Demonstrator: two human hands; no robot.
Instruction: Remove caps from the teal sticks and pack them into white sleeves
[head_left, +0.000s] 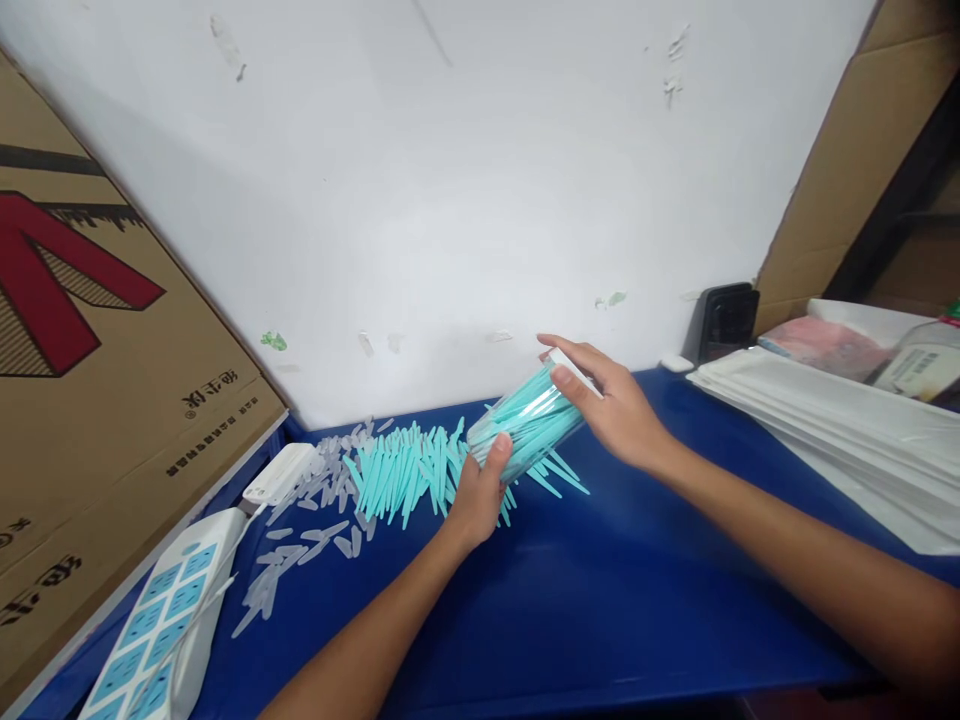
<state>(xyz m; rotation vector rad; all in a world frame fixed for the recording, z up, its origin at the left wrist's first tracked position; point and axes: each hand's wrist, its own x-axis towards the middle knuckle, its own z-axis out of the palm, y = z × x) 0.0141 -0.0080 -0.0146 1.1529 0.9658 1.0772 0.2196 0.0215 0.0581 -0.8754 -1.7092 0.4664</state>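
Container (pixel 529 415) above the loose sticks (pixel 409 470) on the table (pixel 615 590), power strip (pixel 161 625) left, sheet stack (pixel 832 430) right, wall (pixel 465 200) behind

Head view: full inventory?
Container: 1, clear, between hands
Sticks: many, teal, in container, on table
Flat pieces: many, translucent, left
Table: 1, blue, centre
Power strip: 1, white-blue, lower left
Cable: 1+, white, across strip
Small box: 1, white, left
Cardboard: 2+, brown, both sides
Wall: 1, white, back
Dark object: 1, black, back right
Small block: 1, white, back
Sheets: several, white, right
Packet: 1, pink, right
Bottle: 1, clear, right
Left hand: 1, on container
Right hand: 1, on container
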